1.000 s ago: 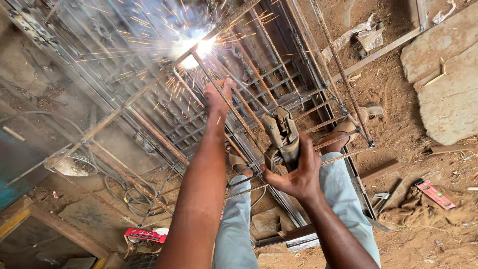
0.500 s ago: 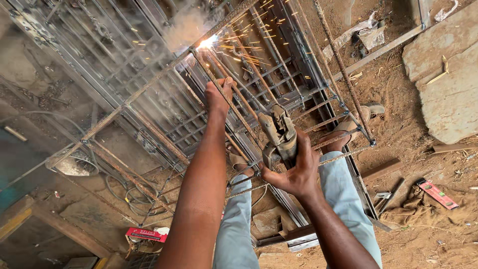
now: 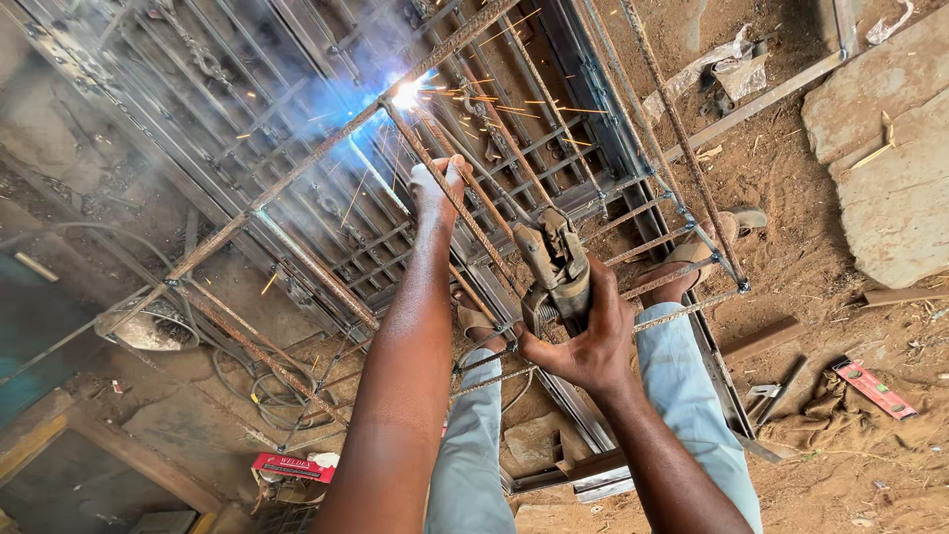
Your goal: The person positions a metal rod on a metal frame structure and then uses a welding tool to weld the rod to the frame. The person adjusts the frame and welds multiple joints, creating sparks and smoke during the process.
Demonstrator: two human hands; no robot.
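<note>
Two hands work one rusty rod (image 3: 465, 213). Its long axis runs from the clamp tool (image 3: 554, 267) away to the bright weld spark (image 3: 405, 94). Nearer the spark, the left hand (image 3: 435, 188) is curled around it; the right hand (image 3: 583, 336) is wrapped tight on the tool.

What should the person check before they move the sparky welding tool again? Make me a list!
1. Right hand firmly around the electrode holder: ok.
2. Left hand steadying the rusty rod: ok, but bare and close to the sparks: not ok.
3. Gloves on both hands: not ok.
4. Arc sitting on the rod joint: ok.
5. Feet away from falling sparks: sandalled foot beneath the frame: not ok.
6. Face shield on: cannot tell.
</note>
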